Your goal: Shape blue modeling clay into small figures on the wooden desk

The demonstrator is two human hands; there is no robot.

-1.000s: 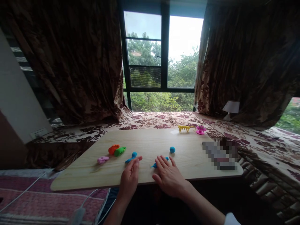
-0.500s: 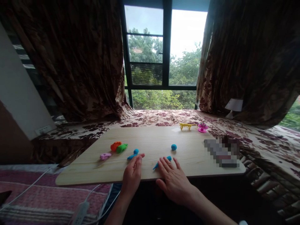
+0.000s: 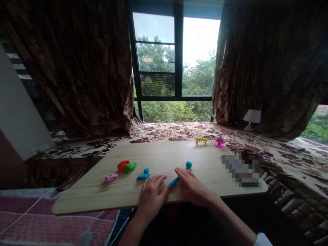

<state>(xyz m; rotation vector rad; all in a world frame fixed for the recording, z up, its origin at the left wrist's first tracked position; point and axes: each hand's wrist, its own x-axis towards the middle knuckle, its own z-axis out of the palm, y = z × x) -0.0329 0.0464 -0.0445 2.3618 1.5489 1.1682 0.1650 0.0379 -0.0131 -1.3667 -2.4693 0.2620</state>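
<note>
A short roll of blue modelling clay [image 3: 173,182] lies slantwise on the light wooden table [image 3: 97,191] between my hands. My right hand [image 3: 193,186] is at the roll's right end with its fingers stretched out, partly covering it. My left hand [image 3: 153,194] rests palm down near the table's front edge, fingers extended, its thumb close to the roll's lower end. Just beyond the left fingertips are a flattened blue clay piece [image 3: 143,176] and a small blue ball [image 3: 146,170]. Another blue ball [image 3: 189,165] sits past my right fingers.
Orange clay [image 3: 123,165], green clay [image 3: 130,167] and pink clay [image 3: 111,177] lie at the left. Near the far edge stand a yellow toy-like figure [image 3: 201,140] and a pink stand-shaped object [image 3: 219,141]. A blurred-out item [image 3: 241,171] lies at the right.
My left hand has moved right, away from the flattened blue piece, and turned palm down. My right hand has shifted and rotated, so more of the thicker blue roll shows. The view has tilted slightly.
</note>
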